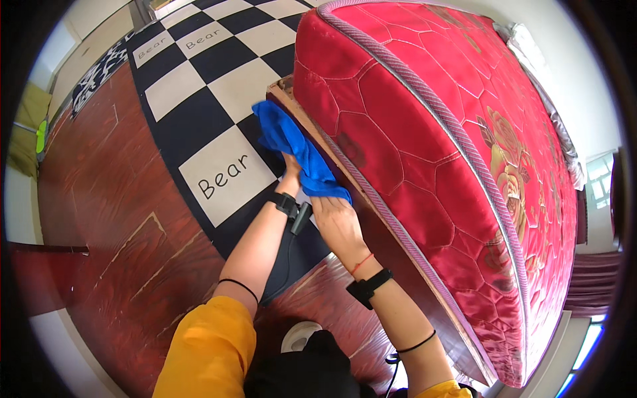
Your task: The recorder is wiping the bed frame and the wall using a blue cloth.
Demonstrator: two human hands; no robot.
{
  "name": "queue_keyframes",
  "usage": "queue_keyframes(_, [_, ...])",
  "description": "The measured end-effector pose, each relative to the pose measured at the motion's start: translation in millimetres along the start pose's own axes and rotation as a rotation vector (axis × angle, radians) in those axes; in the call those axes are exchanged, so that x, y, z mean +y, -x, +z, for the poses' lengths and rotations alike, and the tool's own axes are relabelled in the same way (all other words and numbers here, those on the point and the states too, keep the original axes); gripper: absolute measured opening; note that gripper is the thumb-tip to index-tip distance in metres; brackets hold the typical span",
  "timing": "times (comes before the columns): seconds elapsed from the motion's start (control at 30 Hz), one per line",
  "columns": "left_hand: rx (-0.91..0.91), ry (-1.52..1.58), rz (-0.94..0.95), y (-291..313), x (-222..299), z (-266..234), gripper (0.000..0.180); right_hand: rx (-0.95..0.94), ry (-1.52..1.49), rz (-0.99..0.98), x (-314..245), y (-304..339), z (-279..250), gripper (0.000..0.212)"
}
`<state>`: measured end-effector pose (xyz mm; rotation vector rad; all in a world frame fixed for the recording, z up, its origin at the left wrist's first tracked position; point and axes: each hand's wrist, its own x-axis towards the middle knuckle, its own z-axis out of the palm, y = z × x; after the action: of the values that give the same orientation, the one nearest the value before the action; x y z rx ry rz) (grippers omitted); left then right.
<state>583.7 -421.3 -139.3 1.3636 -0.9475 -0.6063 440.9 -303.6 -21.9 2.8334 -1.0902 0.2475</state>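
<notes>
A crumpled blue cloth (pixel 292 142) lies along the wooden side board (pixel 371 212) of the bed frame, at its far end. My left hand (pixel 290 174) is closed on the cloth from the left side, its fingers covered by the folds. Nearer to me, my right hand (pixel 338 224) grips the cloth's near edge, with its fingertips tucked beneath it. Both hands are low, next to the board. Above it rests a thick red quilted mattress (pixel 424 152) with piped edges and a flower pattern.
A black-and-white checkered mat (pixel 219 179) runs beside the bed over the reddish wood floor (pixel 126 219). My shoe (pixel 300 335) shows near the bottom. At far left stands a green-edged tool (pixel 41 136) by the wall. Pale bedding (pixel 531 60) hangs at the mattress's far side.
</notes>
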Motion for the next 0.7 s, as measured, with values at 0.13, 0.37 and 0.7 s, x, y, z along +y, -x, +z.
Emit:
queue_keyframes(0.13, [-0.154,-0.008,-0.063,98.5,-19.7,29.9,0.073,-0.069,0.078,0.068,2.0,71.1,6.5,0.027])
queue_keyframes(0.37, [-0.992,-0.082,-0.304,311.4,52.4,83.9,0.067,-0.061,0.167,0.253,24.8,291.7,-15.9,0.021])
queue_keyframes(0.7, [-0.722,0.014,0.031,342.8,35.2,92.9,0.052,-0.125,0.183,0.259,32.1,328.4,-12.0,0.021])
